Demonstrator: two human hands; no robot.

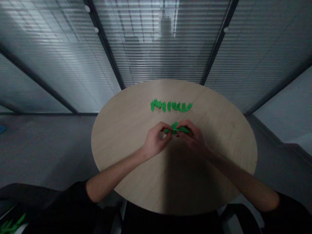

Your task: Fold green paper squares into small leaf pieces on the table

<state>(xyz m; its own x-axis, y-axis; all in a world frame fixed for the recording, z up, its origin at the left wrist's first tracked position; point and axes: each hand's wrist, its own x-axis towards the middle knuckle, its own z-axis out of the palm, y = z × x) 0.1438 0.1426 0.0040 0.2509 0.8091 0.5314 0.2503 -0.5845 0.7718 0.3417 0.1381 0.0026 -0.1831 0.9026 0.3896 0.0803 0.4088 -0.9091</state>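
Both my hands are over the middle of a round light-wood table (126, 143). My left hand (156, 139) and my right hand (191, 135) pinch opposite ends of a folded green paper leaf (176, 128), with their fingertips close together. Beyond my hands, a little farther up the table, several similar green paper leaves (170, 106) lie side by side in a row. They do not touch my hands. Parts of the held leaf are hidden behind my fingers.
More green leaf shapes (11, 224) lie on a dark surface at the lower left corner. Grey carpet (46, 152) surrounds the table, and glass walls with slatted blinds (156, 48) stand beyond it. A small blue item (2, 129) lies at the far left.
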